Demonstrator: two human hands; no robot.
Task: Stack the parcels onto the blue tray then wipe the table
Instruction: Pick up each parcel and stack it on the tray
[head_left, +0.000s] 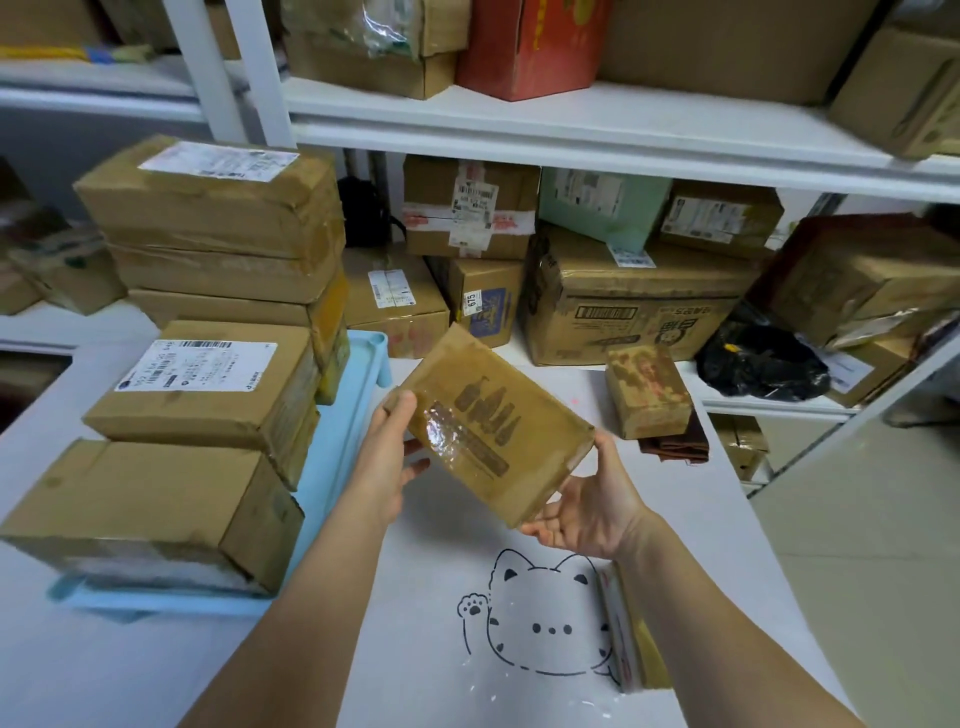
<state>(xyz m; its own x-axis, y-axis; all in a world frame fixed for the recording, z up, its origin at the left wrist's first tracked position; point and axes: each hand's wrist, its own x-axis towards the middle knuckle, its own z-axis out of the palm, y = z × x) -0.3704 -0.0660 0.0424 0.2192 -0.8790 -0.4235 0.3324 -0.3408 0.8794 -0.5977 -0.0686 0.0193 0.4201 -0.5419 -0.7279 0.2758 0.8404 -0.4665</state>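
Note:
I hold a flat brown parcel with printed bottle shapes and shiny tape above the white table, tilted. My left hand grips its left end and my right hand supports its lower right corner. The blue tray lies to the left, bearing several taped cardboard parcels: a low one at the front, a labelled one behind it, and a tall stack at the back. A small brown parcel stands on the table at the right, and a thin parcel lies under my right forearm.
A brown cloth lies beside the small parcel. White shelves behind the table hold many boxes and a black bag. A cat drawing marks the table top. The table's right edge drops to a tiled floor.

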